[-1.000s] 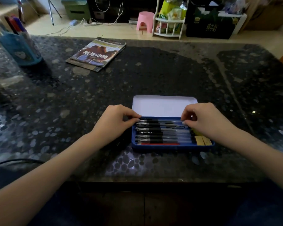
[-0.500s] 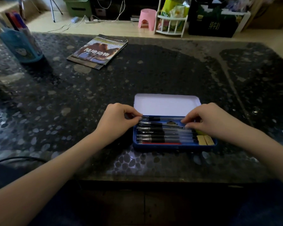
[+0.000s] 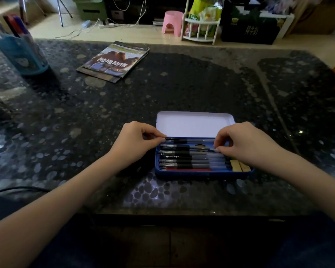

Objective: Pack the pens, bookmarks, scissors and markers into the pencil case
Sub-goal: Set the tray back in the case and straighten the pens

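A blue pencil case (image 3: 201, 173) lies open near the table's front edge, its white lid (image 3: 193, 124) tipped back. Several black pens (image 3: 191, 161) lie side by side in it, with a red one (image 3: 188, 169) nearest me and two yellow strips (image 3: 240, 166) at the right end. My left hand (image 3: 137, 142) pinches the left tip of the farthest pen (image 3: 182, 141) at the case's left wall. My right hand (image 3: 246, 144) has its fingers curled over the right side, thumb and forefinger pinching a pen end there. That hand hides the case's far right corner.
A picture book (image 3: 114, 60) lies at the back left of the dark speckled table (image 3: 182, 84). A blue pen holder (image 3: 21, 53) with markers stands at the far left. A black cable (image 3: 17, 189) runs along the front left edge.
My right hand's fingertips dropped from the case's far edge onto the pen ends. My left hand stayed at the left wall, still pinching the pen tip.
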Tool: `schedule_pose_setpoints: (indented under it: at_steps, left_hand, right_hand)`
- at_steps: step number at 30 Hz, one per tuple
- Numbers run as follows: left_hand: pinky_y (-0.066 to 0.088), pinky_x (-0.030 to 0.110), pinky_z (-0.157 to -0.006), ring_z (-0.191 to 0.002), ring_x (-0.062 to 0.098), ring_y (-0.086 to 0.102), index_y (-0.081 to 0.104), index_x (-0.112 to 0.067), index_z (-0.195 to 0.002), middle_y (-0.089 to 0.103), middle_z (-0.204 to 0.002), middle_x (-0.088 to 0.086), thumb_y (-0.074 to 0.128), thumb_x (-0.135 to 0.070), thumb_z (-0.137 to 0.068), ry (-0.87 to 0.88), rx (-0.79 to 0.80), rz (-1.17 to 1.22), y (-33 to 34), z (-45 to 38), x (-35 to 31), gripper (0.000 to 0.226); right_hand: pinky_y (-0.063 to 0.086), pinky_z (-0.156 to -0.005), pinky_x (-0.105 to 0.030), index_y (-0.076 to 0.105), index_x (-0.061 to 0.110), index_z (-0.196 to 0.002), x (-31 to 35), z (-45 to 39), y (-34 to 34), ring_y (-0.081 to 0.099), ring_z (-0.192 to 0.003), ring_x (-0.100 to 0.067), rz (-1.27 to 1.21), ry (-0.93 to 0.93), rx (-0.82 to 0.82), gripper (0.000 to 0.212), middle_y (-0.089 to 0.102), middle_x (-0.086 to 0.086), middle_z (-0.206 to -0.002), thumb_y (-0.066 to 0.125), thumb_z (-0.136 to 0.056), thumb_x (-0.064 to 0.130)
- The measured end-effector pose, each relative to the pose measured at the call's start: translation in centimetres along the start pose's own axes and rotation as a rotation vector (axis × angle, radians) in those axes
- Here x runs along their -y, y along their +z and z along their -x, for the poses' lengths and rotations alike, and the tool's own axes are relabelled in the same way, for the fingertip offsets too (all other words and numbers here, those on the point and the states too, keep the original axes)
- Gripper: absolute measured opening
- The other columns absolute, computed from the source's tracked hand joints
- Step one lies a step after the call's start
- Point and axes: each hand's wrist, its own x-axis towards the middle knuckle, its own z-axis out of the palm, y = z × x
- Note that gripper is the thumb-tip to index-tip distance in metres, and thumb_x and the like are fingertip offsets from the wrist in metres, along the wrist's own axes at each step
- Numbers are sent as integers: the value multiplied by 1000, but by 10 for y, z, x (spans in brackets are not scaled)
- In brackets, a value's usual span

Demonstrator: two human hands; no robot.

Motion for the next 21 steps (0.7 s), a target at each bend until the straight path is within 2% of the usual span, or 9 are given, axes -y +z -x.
schedule_pose_setpoints:
  at_steps: [5, 12, 21]
  left_hand:
    - [47, 3, -71, -78, -11, 62, 74, -28, -85, 66, -76, -22, 73, -20, -78, -19, 33, 3, -2, -1, -1, 11]
    - [48, 5, -73, -78, -8, 64, 75, -25, -87, 68, -78, -19, 73, -19, -78, 0, 43, 20, -2, -2, 1, 11]
    - [46, 3, -72, -76, -8, 63, 75, -26, -87, 67, -76, -20, 72, -20, -79, 42, 18, -38, 0, -1, 2, 11]
  right_hand:
    - [55, -82, -29, 71, 25, -94, -1, -2, 0, 61, -82, -3, -31, -21, 25, 12, 68, 11, -90, 70, -83, 23]
    - [57, -77, -31, 71, 28, -80, -5, -3, 4, 60, -77, -2, -85, -6, -53, 3, 66, 15, -77, 74, -79, 27]
    - [57, -73, -32, 66, 31, -73, -3, -1, 3, 60, -73, -1, -62, 24, -76, 9, 62, 16, -73, 74, -77, 32]
